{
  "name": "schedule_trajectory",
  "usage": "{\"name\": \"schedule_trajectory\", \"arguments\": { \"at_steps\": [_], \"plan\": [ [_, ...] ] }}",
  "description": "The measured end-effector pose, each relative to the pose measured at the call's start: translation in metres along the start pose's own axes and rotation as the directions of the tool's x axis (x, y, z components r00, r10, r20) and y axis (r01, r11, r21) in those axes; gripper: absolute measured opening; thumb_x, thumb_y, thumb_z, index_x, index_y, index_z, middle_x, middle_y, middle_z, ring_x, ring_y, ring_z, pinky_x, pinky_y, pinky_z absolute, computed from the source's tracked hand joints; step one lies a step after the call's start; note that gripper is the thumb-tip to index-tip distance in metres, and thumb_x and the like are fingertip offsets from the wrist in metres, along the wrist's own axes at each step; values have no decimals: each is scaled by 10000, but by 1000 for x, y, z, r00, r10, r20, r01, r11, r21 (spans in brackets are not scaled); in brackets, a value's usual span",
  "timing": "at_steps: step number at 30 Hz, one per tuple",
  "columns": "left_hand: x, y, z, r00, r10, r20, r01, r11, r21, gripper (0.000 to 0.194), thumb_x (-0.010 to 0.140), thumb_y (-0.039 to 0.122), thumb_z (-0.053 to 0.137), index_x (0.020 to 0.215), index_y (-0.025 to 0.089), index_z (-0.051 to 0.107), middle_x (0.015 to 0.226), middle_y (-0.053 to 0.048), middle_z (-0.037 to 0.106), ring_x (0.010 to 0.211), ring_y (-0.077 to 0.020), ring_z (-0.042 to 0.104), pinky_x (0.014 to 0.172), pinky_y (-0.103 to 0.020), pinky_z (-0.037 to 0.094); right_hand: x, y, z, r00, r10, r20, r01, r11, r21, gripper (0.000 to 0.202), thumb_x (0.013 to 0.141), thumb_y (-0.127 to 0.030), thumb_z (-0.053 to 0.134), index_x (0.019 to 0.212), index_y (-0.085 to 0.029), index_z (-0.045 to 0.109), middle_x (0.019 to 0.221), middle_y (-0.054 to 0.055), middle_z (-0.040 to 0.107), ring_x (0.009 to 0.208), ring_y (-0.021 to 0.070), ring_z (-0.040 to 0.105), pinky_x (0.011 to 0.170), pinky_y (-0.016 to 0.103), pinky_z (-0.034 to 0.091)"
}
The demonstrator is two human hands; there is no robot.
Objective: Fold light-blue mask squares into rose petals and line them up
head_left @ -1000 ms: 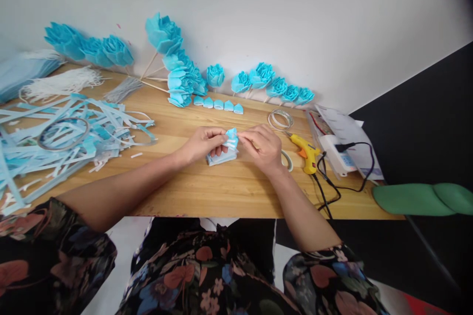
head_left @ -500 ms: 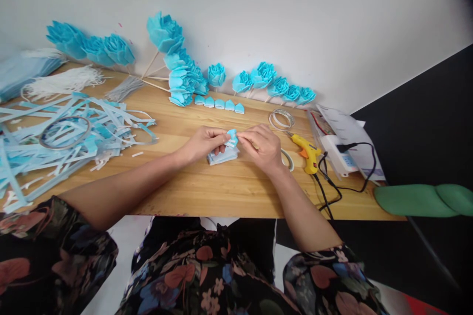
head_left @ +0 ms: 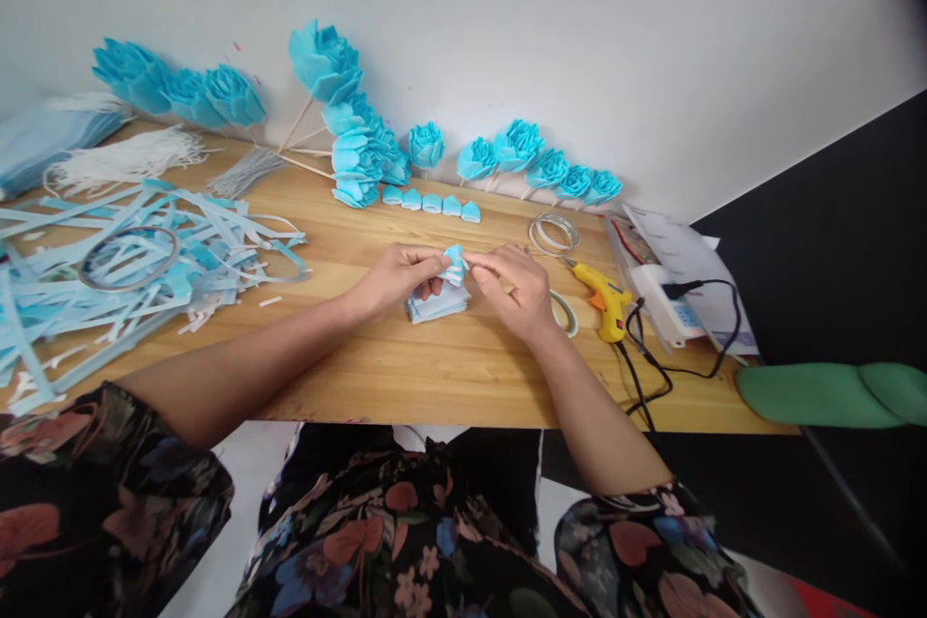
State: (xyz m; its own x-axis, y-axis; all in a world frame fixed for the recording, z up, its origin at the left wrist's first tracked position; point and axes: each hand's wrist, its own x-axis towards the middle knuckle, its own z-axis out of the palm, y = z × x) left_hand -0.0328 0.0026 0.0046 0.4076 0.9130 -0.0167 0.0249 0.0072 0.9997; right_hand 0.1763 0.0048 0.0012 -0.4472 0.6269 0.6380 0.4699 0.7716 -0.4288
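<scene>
Between the thumb and fingers of my left hand [head_left: 416, 272] is a small folded light-blue petal [head_left: 454, 263] with white bands near its lower edge. My right hand [head_left: 513, 285] is pinched closed at the petal's right edge, where a tiny white bit shows at the fingertips; its exact kind is too small to tell. Just below my hands lies a stack of pale-blue fabric pieces [head_left: 438, 305]. Beyond them, several similar folded blue petals [head_left: 433, 204] sit in a row on the wooden table [head_left: 377, 367].
Blue fabric flowers [head_left: 354, 154] on sticks line the wall. Cut strips [head_left: 166, 261] cover the left side, with a tape roll [head_left: 126, 258] on top. Clear tape rolls [head_left: 554, 235], a yellow glue gun [head_left: 604, 299] with its cable, and a white power strip [head_left: 666, 304] are at right.
My right fingertips have drawn slightly right from the petal, and a white bit now shows between. My left hand keeps its hold. The view has shifted very slightly.
</scene>
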Motion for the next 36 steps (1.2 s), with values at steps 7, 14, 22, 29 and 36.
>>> {"name": "schedule_trajectory", "arguments": {
  "at_steps": [7,14,22,29,36],
  "plan": [
    [1,-4,-1,1000,16,-4,-16,1000,-1,332,902,375,561,712,122,661,570,-4,576,520,-73,489,508,-190,366,-3,-2,4,905,423,56,-414,839,353,332,970,-433,517,1222,-274,661,878,21,700,696,142,610,649,304,530],
    [3,-10,-1,998,54,-11,-54,998,12,338,873,418,608,697,134,661,561,8,562,488,-65,457,475,-191,353,0,-2,9,875,460,150,-469,733,493,402,883,-449,640,1245,-273,634,848,8,646,729,141,595,647,287,534],
    [2,-7,0,999,41,-19,-40,999,24,362,878,434,601,682,131,629,572,6,556,491,-61,462,475,-187,366,0,-2,12,867,468,170,-487,728,482,441,832,-390,687,1248,-257,628,836,0,633,727,126,574,644,268,500],
    [3,-10,2,1000,16,4,-16,999,47,256,805,387,673,753,142,616,557,37,521,487,-61,450,453,-178,335,0,-3,12,867,486,110,-476,741,473,397,844,-383,669,1218,-253,646,850,1,648,728,124,578,651,266,507],
    [1,-7,4,1000,30,-4,-29,996,86,247,807,332,638,668,147,552,566,29,520,505,-60,447,475,-181,333,0,-4,10,868,476,145,-486,749,450,437,834,-441,681,1230,-263,636,888,8,628,768,135,581,669,267,515]
  ]
}}
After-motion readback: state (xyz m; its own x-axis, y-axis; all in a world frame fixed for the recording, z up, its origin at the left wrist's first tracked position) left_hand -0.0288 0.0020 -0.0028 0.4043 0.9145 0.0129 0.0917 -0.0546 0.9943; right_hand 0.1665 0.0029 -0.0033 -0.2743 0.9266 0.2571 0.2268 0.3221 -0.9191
